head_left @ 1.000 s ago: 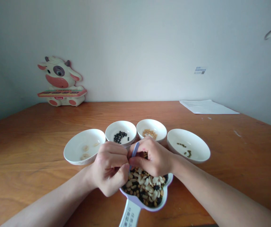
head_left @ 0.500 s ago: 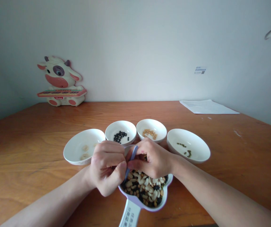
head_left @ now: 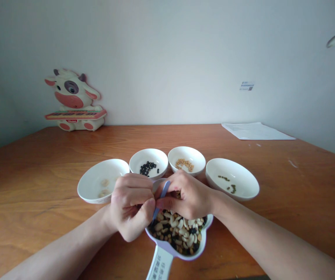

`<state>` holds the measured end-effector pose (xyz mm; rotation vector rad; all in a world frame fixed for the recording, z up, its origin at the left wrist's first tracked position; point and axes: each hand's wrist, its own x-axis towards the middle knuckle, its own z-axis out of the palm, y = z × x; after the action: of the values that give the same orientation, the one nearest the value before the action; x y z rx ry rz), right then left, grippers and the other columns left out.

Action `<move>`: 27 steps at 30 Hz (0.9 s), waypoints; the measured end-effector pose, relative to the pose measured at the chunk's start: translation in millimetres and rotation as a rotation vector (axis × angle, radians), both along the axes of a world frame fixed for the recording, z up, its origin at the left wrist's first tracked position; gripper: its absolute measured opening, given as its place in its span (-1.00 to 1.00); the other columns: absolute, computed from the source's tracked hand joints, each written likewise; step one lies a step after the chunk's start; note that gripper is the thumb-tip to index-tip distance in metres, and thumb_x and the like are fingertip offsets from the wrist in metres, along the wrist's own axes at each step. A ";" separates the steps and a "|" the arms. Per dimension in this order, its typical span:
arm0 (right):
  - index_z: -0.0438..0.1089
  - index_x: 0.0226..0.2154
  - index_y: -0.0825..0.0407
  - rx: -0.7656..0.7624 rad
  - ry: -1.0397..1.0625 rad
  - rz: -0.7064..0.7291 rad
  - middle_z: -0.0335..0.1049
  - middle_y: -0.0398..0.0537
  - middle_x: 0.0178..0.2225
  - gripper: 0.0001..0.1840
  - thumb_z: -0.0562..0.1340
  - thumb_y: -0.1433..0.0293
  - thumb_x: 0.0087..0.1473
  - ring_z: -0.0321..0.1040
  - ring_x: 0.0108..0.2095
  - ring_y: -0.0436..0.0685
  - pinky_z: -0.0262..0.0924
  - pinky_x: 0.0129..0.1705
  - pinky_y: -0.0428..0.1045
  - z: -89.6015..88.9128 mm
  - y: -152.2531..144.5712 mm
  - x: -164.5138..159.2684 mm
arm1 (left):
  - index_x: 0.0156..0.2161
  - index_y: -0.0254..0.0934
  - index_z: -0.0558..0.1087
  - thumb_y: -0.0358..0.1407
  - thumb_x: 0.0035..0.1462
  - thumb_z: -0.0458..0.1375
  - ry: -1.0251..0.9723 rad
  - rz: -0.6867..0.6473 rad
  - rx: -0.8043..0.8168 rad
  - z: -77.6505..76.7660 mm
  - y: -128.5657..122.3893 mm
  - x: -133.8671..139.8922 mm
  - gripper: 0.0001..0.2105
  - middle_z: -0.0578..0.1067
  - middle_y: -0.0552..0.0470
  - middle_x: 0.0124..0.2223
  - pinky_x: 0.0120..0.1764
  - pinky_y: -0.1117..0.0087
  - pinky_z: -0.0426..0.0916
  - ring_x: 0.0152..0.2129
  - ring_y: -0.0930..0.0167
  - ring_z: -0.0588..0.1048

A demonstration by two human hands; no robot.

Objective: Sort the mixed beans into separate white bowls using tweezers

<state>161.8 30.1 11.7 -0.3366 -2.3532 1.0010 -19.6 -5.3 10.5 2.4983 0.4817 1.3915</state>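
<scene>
My left hand (head_left: pixel 132 206) is closed in a fist, its thumb against the curled index finger; what it may hold is hidden. Pressed close beside it, my right hand (head_left: pixel 186 196) pinches a flat pale purple strip (head_left: pixel 162 192) between thumb and fingers. The strip slants between both hands; its full shape does not show. Below them is a purple-rimmed scoop (head_left: pixel 167 245), partly covered by my hands, with a white labelled handle (head_left: pixel 159 264) pointing toward me. Inside it lie pale peanut halves (head_left: pixel 181 231), yellowish beans and black beans.
Four white bowls curve around the far side: one with pale pieces (head_left: pixel 87 186), one with black beans (head_left: pixel 136 157), one with yellow beans (head_left: pixel 174 154), one with small green beans (head_left: pixel 247 186). A cow toy keyboard (head_left: pixel 75 103) and paper sheets (head_left: pixel 256 131) lie near the wall.
</scene>
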 end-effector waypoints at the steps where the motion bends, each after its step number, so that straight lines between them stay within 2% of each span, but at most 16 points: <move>1: 0.41 -0.52 0.15 -0.002 0.010 0.004 0.30 -0.16 -0.57 -0.83 0.23 0.44 0.06 0.19 -0.54 -0.05 0.10 -0.46 -0.12 0.3 0.0 0.0 | -0.61 -0.27 0.07 -0.52 0.04 -0.04 0.000 0.000 0.000 -0.2 0.0 -0.2 -0.74 0.18 0.08 -0.70 -0.55 0.35 -0.04 -0.71 0.48 0.11; 7: 0.46 -0.52 0.16 0.008 0.049 -0.005 0.32 -0.16 -0.59 -0.84 0.24 0.46 0.06 0.18 -0.56 -0.06 0.08 -0.48 -0.14 2.1 -1.3 0.9 | -0.63 -0.27 0.08 -0.52 0.05 -0.04 -0.004 0.007 0.006 -0.7 -0.3 -1.3 -0.72 0.18 0.08 -0.70 -0.55 0.35 -0.04 -0.71 0.48 0.11; 12: 0.46 -0.52 0.16 0.005 0.039 -0.018 0.32 -0.16 -0.60 -0.83 0.25 0.45 0.06 0.18 -0.55 -0.06 0.09 -0.47 -0.13 2.7 -1.0 1.9 | -0.62 -0.28 0.17 -0.52 0.07 -0.05 -0.003 0.002 0.009 -0.4 0.5 -0.1 -0.73 0.24 0.05 -0.70 -0.56 0.36 -0.02 -0.71 0.47 0.14; 20: 0.47 -0.47 0.14 -0.010 0.025 0.006 0.34 -0.16 -0.56 -0.87 0.26 0.45 0.07 0.20 -0.53 -0.05 0.11 -0.45 -0.13 1.3 0.4 1.4 | -0.62 -0.27 0.08 -0.52 0.05 -0.04 -0.012 0.001 0.010 -0.4 0.3 0.3 -0.72 0.16 0.09 -0.71 -0.55 0.36 -0.04 -0.71 0.49 0.09; 27: 0.46 -0.48 0.16 -0.063 0.027 0.005 0.31 -0.17 -0.56 -0.89 0.24 0.49 0.05 0.18 -0.52 -0.06 0.10 -0.44 -0.13 5.1 -2.5 1.6 | -0.63 -0.28 0.14 -0.52 0.06 -0.05 -0.014 0.004 0.018 1.0 0.5 -0.6 -0.73 0.20 0.07 -0.71 -0.56 0.36 -0.03 -0.72 0.48 0.12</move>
<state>163.4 27.6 16.8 -0.3393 -2.3031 1.0767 -20.2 -4.9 11.5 2.5017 0.4740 1.4204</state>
